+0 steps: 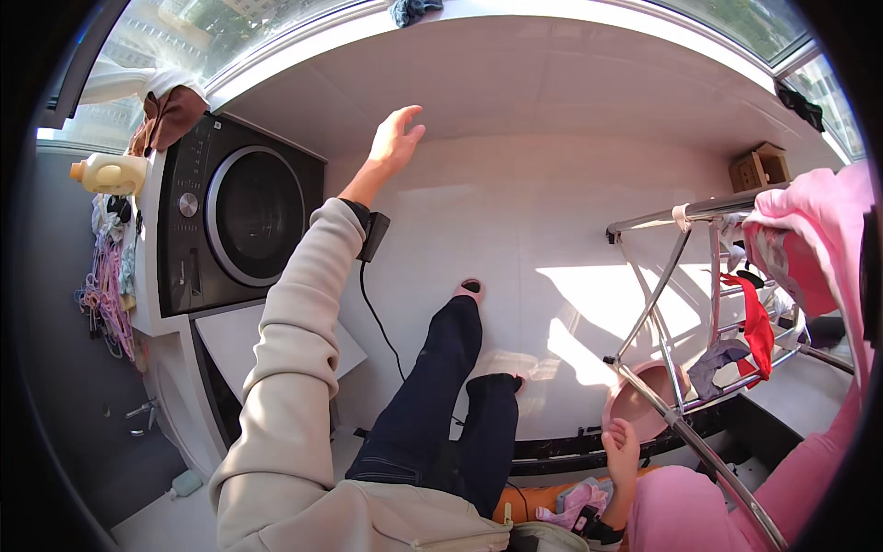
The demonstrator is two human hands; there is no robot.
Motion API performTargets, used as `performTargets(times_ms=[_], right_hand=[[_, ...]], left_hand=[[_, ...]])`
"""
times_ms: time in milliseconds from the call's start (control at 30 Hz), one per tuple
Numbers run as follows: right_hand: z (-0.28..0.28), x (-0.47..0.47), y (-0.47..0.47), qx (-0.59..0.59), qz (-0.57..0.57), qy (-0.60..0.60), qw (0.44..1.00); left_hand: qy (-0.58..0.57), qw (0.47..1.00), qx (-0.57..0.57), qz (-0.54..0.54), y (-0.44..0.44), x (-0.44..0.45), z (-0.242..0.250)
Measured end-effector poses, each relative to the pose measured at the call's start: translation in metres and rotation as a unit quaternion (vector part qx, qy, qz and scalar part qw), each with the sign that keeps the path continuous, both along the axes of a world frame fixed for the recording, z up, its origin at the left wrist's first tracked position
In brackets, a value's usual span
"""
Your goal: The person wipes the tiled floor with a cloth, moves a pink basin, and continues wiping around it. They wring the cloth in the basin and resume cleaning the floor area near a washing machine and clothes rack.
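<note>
My left hand (394,143) stretches forward over the pale floor, beyond the front-loading machine's right side. Its thumb and fingers are apart with nothing between them. A black strap with a small black device (374,237) is on that wrist. Low on the right, my right hand (622,447) hangs beside the pink basin (648,414), fingers loosely curled, with no object visible in it. Whether it touches the basin's rim, I cannot tell. Close to the right wrist lies a pink patterned cloth (574,507). Pink fabric (679,507) is just right of the forearm.
A metal drying rack (679,215) on the right bears a pink garment (800,214) and a red cloth (757,324). At left are a dark washing machine (255,214), a detergent bottle (114,174), clustered hangers (107,290) and a faucet (143,410). A cable (379,317) trails down.
</note>
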State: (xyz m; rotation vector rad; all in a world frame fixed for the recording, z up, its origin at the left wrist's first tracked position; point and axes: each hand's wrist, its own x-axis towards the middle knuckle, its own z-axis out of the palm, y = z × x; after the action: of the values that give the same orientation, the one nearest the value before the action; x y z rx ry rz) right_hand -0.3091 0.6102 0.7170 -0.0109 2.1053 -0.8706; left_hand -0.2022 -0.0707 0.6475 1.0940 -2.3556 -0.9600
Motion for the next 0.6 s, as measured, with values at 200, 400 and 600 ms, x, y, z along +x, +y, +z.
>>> performTargets(times_ms=[200,400,600], right_hand=[[-0.025,0.006,-0.073,0.033,0.002,-0.028,0.999],[-0.043,0.023,-0.113,0.028,-0.037,-0.070,0.996],[-0.045,0.040,-0.101,0.085,-0.083,-0.086,0.989]], left_hand=[[0.046,0.968,-0.237,0.064,-0.125,-0.079,0.015],[-0.056,0.950,-0.279,0.129,-0.233,-0.155,-0.003],[-0.105,0.936,-0.319,0.109,-0.270,-0.179,-0.031]])
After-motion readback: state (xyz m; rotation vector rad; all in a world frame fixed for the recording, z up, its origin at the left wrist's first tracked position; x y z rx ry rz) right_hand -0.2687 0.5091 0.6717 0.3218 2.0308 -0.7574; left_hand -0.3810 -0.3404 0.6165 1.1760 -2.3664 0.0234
